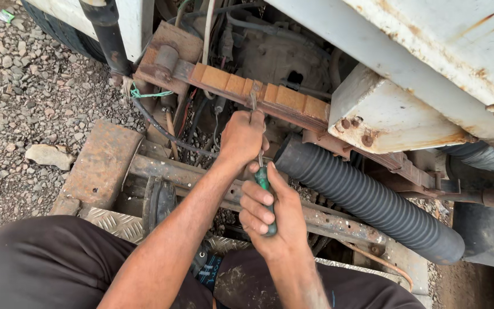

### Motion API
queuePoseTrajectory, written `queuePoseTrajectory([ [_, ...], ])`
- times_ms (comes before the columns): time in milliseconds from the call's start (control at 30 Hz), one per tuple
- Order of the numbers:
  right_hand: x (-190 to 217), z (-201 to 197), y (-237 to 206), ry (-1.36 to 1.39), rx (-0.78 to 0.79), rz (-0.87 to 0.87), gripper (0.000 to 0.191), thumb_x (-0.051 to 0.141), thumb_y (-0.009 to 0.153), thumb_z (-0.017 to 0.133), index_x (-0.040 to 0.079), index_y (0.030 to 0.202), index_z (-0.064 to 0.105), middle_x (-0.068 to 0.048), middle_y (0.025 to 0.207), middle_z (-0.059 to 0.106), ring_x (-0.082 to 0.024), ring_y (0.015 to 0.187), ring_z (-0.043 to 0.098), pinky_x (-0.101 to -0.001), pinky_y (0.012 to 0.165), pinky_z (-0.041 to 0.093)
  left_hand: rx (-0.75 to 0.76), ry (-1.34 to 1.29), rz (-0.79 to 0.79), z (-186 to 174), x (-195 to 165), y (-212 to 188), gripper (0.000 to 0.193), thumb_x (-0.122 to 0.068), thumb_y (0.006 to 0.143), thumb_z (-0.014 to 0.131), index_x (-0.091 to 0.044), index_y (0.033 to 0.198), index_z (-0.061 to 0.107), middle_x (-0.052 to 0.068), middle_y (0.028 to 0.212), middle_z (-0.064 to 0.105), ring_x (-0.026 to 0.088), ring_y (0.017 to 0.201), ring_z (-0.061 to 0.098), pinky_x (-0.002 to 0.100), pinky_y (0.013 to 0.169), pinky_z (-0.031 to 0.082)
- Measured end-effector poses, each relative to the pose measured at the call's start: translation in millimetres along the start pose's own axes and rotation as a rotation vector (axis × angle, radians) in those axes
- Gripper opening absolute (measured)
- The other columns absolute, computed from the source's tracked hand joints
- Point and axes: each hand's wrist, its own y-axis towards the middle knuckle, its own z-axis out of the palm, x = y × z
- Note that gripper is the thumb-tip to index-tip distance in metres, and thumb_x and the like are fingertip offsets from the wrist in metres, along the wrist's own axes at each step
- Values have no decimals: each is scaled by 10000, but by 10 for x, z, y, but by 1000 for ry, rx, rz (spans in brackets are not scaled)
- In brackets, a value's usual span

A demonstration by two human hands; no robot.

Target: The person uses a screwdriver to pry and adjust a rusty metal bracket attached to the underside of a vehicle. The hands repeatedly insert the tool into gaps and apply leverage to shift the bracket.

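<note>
You are crouching over a rusted vehicle frame, both hands working at a screwdriver [264, 183]. Your right hand [275, 214], at 6 o'clock of centre, is gripping the tool's green handle, fingers [257, 201] clamped tight around it. The metal shaft is running up toward 12 o'clock into your left hand [243, 137], whose fingers are closed around the shaft near its tip, just under a rust-orange segmented bar [270, 94] that is slanting across the frame. The tip itself is hidden behind the left hand. A black ribbed hose [367, 200] is lying just beside your hands, stretching away toward 4 o'clock. A white, rust-streaked metal box [384, 117] is hanging at 2 o'clock. Grey gravel [24, 97] is covering the ground at 9 o'clock, and a rusty plate [98, 166] is sitting at 8 o'clock.
</note>
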Motion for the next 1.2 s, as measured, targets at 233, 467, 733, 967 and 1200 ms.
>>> queuePoseTrajectory([
  [233,14,-19,27,4,45,14,293,322,1113,427,58,1085,550,58,618,407,-44,382,370,-197,305,347,-24,-16,-26,-7,23,15,457,-383,990,446,-41,795,678,80,574,695,227,565,707,406,652,565],
  [467,-41,-6,116,4,37,-20,279,316,1112,446,58,1092,549,62,617,398,-43,394,367,-202,313,338,7,-89,16,-50,78,118,441,-366,999,445,-36,777,635,104,566,672,238,526,680,440,589,551],
  [733,-96,-62,69,-26,4,-40,291,324,1111,423,60,1066,537,60,595,401,-45,375,374,-201,300,340,-1,21,50,-21,77,98,468,-360,989,444,-34,740,671,82,537,681,214,518,700,397,605,563],
  [967,11,-66,11,46,64,10,293,322,1117,419,56,1088,538,64,597,411,-34,375,377,-185,301,346,-26,41,30,6,48,12,502,-376,1000,430,-26,723,660,81,535,676,229,531,698,412,630,554],
  [1200,5,-80,36,26,44,-9,286,330,1111,430,65,1094,535,62,603,409,-33,377,376,-191,306,347,-22,72,50,-17,36,67,482,-395,996,422,-46,760,656,81,547,680,246,552,709,417,672,560],
])
